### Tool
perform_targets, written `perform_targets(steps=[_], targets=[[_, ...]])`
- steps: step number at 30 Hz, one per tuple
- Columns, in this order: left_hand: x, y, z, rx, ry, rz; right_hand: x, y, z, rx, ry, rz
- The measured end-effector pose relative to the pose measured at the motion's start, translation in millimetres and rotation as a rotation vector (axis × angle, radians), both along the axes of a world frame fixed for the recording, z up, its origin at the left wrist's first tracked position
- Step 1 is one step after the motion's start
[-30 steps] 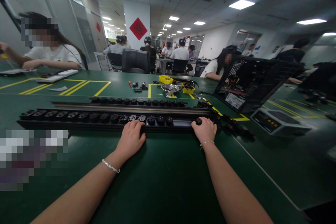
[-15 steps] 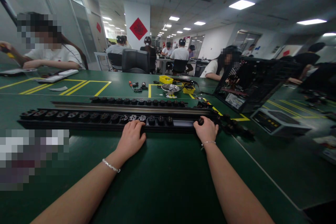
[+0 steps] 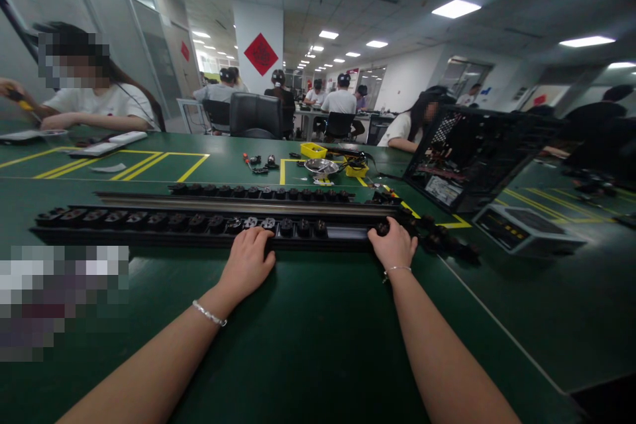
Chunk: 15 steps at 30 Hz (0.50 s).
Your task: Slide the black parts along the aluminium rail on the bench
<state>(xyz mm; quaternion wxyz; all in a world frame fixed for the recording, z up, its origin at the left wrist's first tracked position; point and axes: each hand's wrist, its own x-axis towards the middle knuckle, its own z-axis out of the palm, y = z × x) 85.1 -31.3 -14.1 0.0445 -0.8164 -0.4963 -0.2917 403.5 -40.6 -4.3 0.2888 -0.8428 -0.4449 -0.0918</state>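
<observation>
The black rail (image 3: 173, 238) lies at twelve o'clock, long axis nine to three. The right hand (image 3: 396, 245), nearer its bare stretch (image 3: 348, 233), pinches a round black piece (image 3: 382, 228); the socket row (image 3: 285, 227) is toward nine (left hand (image 3: 250, 255) there, grip I cannot tell).

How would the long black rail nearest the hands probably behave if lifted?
The long black rail is probably stiff: it lies straight along its length. Lifted at one end, it would likely tilt, being so long and narrow. The round modules lining it may add weight.
</observation>
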Motion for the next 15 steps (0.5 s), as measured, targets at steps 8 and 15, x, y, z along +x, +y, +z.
perform_targets(steps=[8, 15], targets=[[0.4, -0.9, 1.5, -0.012, -0.001, 0.001, 1.0, 0.0, 0.6, 0.003, 0.013, 0.006], [1.2, -1.3, 1.5, -0.001, -0.013, 0.008, 1.5, 0.6, 0.3, -0.007, 0.005, 0.002]])
